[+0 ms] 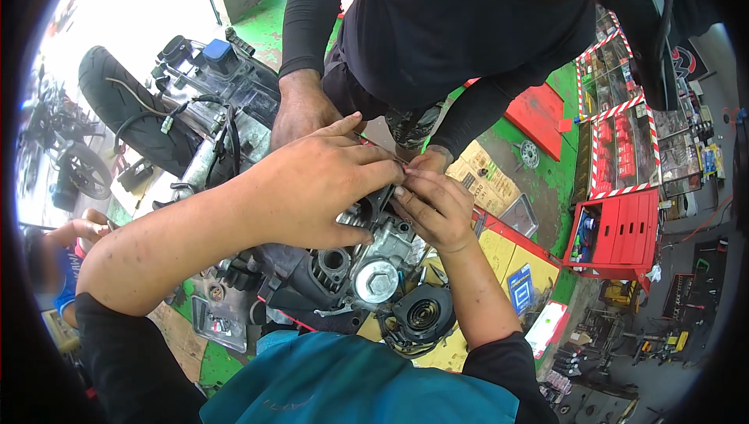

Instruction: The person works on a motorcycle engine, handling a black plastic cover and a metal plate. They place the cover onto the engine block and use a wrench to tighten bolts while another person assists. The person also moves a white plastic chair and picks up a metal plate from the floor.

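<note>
My left hand point(328, 186) lies over the upper part of a metal engine point(376, 279), its fingers apart and bent over parts hidden beneath them. My right hand point(433, 209) has its fingers bent together at the engine's top, beside a small red piece; what they hold is hidden. A co-worker's hands point(300, 108) reach to the same spot from the far side, partly covered by mine. Below my hands show an open port point(333, 261), a round silver cover and a black round part point(421, 311).
A motorcycle wheel point(125, 112) is at left, near another person point(58, 268). The co-worker in black point(460, 26) leans opposite. A red tool cabinet point(620, 233), parts shelves point(620, 151) and a red platform point(538, 120) are at right. A metal tray point(218, 322) lies lower left.
</note>
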Tool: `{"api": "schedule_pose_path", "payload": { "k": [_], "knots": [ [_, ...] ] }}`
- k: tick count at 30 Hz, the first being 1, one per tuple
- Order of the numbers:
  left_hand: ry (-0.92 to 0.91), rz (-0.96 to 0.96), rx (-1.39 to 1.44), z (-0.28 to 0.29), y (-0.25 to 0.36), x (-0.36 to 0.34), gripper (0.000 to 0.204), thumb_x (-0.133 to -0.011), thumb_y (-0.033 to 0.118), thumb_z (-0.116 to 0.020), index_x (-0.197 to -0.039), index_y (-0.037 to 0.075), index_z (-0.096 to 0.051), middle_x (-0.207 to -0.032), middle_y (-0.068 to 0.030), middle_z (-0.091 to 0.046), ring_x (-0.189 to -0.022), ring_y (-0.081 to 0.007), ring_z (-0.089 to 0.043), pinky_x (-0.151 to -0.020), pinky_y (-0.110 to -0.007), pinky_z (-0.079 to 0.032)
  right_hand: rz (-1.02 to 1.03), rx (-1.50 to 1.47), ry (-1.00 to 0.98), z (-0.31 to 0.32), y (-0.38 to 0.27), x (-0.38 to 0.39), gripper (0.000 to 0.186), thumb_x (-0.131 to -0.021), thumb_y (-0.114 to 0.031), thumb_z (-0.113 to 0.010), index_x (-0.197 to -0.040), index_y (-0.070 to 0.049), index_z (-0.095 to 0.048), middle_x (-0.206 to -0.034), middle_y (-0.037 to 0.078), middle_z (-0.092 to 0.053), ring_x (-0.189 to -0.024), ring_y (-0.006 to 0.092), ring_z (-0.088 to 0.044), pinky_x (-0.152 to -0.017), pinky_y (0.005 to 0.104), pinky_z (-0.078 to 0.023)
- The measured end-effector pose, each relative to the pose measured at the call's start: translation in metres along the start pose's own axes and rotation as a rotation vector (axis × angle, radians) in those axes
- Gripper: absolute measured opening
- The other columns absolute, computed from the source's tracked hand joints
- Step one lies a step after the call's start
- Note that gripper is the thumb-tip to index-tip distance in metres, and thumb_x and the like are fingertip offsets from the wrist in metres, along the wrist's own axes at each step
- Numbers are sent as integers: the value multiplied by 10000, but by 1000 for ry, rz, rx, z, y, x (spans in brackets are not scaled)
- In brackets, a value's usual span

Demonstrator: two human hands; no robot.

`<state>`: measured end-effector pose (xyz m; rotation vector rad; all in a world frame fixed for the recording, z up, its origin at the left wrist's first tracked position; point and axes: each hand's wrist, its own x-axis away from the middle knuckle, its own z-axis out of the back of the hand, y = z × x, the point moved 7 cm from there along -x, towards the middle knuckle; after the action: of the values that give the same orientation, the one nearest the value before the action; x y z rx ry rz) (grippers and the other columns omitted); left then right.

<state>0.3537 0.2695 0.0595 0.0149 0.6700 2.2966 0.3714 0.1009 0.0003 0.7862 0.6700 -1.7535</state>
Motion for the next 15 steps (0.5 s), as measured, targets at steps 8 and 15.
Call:
{"api": "schedule_pose_path", "payload": {
  "k": [8, 15],
  "knots": [
    [-22, -29, -16, -1, 1, -5, 681, -731, 359, -868, -1287, 49, -628, -1321, -188, -655, -1258, -401, -615, -1250, -619, -251, -32, -60, 18, 1, 3, -1, 335, -695, -117, -844, -1024, -116, -779, -1005, 34, -733, -926, 222, -721, -657, 320, -556],
    [-5, -47, -42, 1, -1, -6, 656, -769, 347, -839, -1292, 10, -631, -1221, -180, -706, -1185, -339, -674, -1213, -613, -341, -177, -173, 52, -3, 10, 5, 443, -654, -65, -918, -1062, -41, -747, -1050, 113, -731, -946, 283, -735, -774, 370, -610]
  ]
}}
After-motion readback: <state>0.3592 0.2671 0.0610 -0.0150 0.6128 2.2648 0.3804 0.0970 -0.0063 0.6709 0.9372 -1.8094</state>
